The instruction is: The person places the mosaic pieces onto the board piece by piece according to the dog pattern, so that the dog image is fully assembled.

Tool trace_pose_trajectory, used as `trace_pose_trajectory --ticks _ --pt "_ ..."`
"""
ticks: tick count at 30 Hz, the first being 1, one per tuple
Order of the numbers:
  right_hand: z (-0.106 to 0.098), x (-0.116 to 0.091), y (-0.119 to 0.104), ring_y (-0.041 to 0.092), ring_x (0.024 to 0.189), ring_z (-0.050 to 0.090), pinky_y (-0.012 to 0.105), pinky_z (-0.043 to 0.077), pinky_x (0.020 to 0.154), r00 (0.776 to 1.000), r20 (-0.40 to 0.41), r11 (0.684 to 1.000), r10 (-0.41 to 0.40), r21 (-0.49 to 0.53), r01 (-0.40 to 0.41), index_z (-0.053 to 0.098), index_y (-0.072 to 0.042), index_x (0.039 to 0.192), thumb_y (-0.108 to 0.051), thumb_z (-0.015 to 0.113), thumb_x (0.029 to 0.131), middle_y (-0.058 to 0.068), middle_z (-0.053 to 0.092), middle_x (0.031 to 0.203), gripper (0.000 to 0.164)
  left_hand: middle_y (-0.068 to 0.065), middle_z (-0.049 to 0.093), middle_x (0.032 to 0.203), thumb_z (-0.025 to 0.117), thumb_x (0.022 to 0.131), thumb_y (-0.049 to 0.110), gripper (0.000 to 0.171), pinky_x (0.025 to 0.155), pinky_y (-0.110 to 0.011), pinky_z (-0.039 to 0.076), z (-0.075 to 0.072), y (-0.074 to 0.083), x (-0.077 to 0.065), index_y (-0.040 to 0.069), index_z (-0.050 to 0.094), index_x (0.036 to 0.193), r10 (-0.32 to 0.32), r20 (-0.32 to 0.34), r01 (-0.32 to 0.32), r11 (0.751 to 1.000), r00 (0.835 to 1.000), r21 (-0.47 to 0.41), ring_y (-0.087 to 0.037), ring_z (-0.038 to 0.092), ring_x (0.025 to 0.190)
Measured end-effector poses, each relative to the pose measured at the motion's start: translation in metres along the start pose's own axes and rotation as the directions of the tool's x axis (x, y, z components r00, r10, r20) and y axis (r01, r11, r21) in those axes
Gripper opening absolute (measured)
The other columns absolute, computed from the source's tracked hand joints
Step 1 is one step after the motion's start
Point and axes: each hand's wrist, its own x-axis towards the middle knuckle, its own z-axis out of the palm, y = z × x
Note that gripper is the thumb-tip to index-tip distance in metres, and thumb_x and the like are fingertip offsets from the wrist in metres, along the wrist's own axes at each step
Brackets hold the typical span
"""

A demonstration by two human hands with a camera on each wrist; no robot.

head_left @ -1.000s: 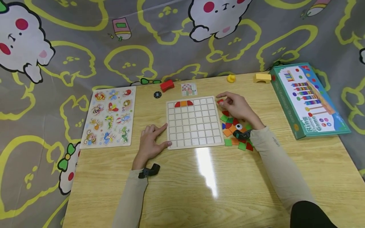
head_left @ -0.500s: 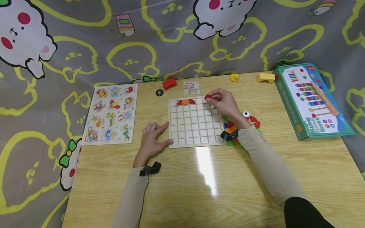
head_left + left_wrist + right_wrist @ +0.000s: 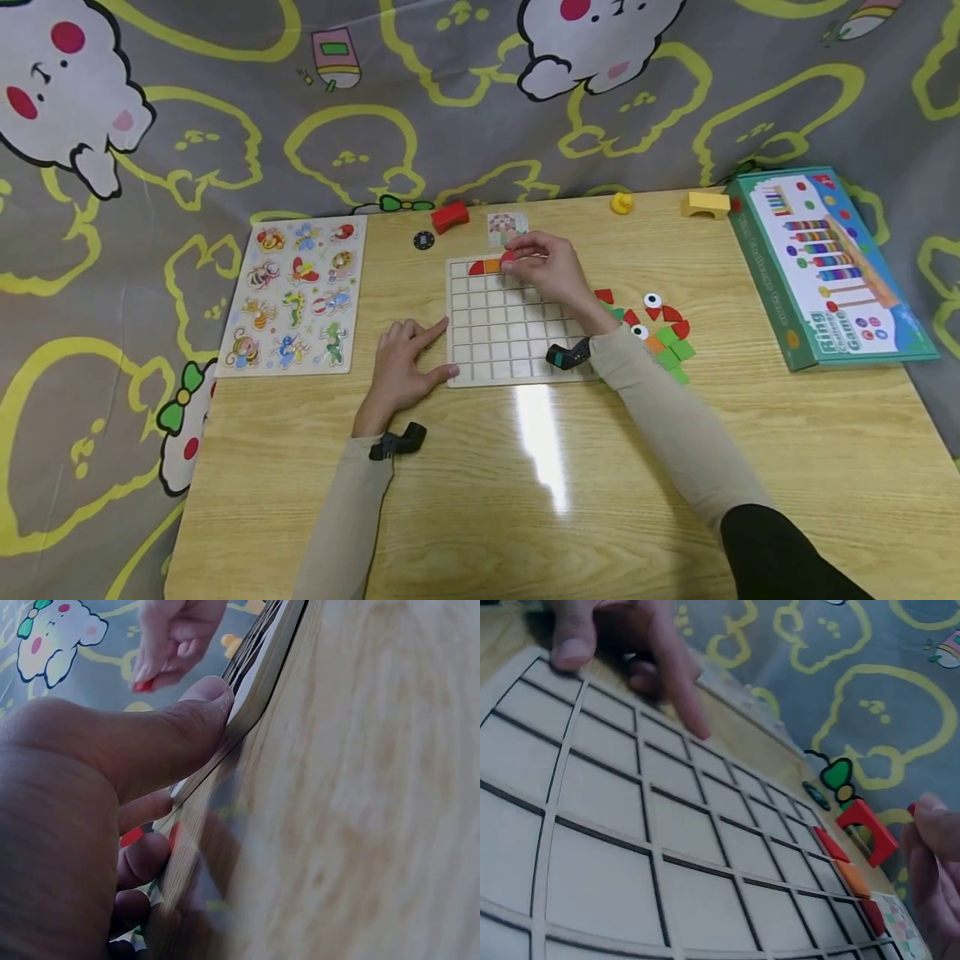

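Over from two o'clock, the right hand (image 3: 551, 271) has come to twelve o'clock on the grid board (image 3: 510, 325), pinching a red piece (image 3: 142, 687). It looks lifted, though that's hard to see. The left hand (image 3: 403, 367) stays spread, touching the board's edge around eight.

My pale wood-grain table (image 3: 465, 517) bears a gridded wooden board (image 3: 517, 321) at twelve o'clock, white animal-picture board (image 3: 279, 293) at ten, green rectangular box (image 3: 840, 275) at two.
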Motion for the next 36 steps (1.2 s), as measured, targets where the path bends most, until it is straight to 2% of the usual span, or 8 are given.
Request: trace_pose_trajectory --ticks 3,7,14,18,20,25,30,36 --pt "0.013 0.008 0.004 0.018 0.087 0.070 0.023 0.054 0.075 0.997 0.040 0.997 -0.068 -0.045 0.070 0.070 -0.002 0.114 -0.017 0.080 0.083 0.014 0.070 0.104 0.036 0.001 0.049 0.097 0.078 0.078 0.054 0.076 0.078 -0.035 0.025 -0.001 0.000 0.000 0.029 0.052 0.145 0.002 -0.002 -0.002 1.000 1.000 -0.003 -0.018 0.034 0.085" --pt "0.028 0.016 0.006 0.014 0.078 0.068 0.025 0.053 0.072 0.988 0.085 0.970 -0.127 -0.196 0.142 0.073 -0.007 0.107 -0.022 0.083 0.080 0.006 0.072 0.095 0.033 0.001 0.050 0.097 0.078 0.078 0.054 0.076 0.078 -0.036 0.025 0.000 -0.001 0.000 0.029 0.052 0.145 0.004 -0.005 -0.004 1.000 1.000 -0.005 -0.017 0.035 0.085" --pt "0.052 0.026 0.006 0.014 0.072 0.058 0.031 0.045 0.067 0.969 0.152 0.854 -0.193 -0.460 0.242 0.076 -0.015 0.099 -0.029 0.089 0.073 -0.002 0.068 0.087 0.032 0.003 0.049 0.097 0.077 0.078 0.055 0.076 0.077 -0.034 0.025 0.000 -0.003 0.000 0.029 0.052 0.145 -0.001 0.001 0.001 1.000 1.000 -0.005 -0.017 0.034 0.084" --pt "0.061 0.030 0.006 0.012 0.076 0.055 0.031 0.042 0.068 0.974 0.162 0.798 -0.160 -0.560 0.224 0.077 -0.019 0.098 -0.037 0.089 0.072 -0.003 0.064 0.087 0.034 0.003 0.049 0.097 0.077 0.078 0.055 0.076 0.077 -0.035 0.024 -0.001 -0.003 0.001 0.029 0.052 0.145 0.002 0.004 -0.002 1.000 1.000 -0.007 -0.017 0.034 0.084" --pt "0.063 0.031 0.006 0.012 0.076 0.054 0.032 0.041 0.066 0.977 0.166 0.781 -0.135 -0.589 0.208 0.078 -0.021 0.098 -0.041 0.089 0.071 -0.004 0.062 0.087 0.035 0.002 0.048 0.097 0.077 0.078 0.055 0.076 0.077 -0.035 0.024 -0.001 -0.003 0.001 0.029 0.052 0.145 0.004 0.005 -0.004 1.000 1.000 -0.011 -0.017 0.034 0.084" --pt "0.063 0.031 0.003 0.013 0.076 0.055 0.033 0.042 0.064 0.977 0.181 0.762 -0.108 -0.617 0.198 0.079 -0.023 0.100 -0.044 0.088 0.071 -0.003 0.063 0.088 0.038 0.003 0.048 0.097 0.077 0.079 0.055 0.076 0.078 -0.035 0.025 -0.001 -0.002 0.001 0.029 0.052 0.145 0.003 0.010 -0.002 1.000 1.000 -0.004 -0.017 0.035 0.085" --pt "0.062 0.030 0.001 0.011 0.076 0.056 0.032 0.043 0.063 0.976 0.190 0.762 -0.102 -0.616 0.200 0.080 -0.023 0.100 -0.041 0.084 0.077 -0.005 0.065 0.089 0.029 0.002 0.049 0.097 0.077 0.079 0.054 0.077 0.078 -0.035 0.025 -0.002 -0.002 0.000 0.029 0.051 0.146 -0.002 0.012 0.002 1.000 1.000 0.007 -0.017 0.035 0.085" --pt "0.064 0.030 -0.001 0.012 0.076 0.054 0.033 0.043 0.061 0.972 0.218 0.738 -0.091 -0.640 0.213 0.080 -0.023 0.098 -0.038 0.083 0.079 -0.005 0.065 0.088 0.025 0.003 0.048 0.097 0.077 0.079 0.055 0.076 0.078 -0.035 0.024 -0.001 -0.003 0.000 0.030 0.050 0.146 0.000 0.010 0.000 1.000 1.000 0.002 -0.017 0.034 0.084"
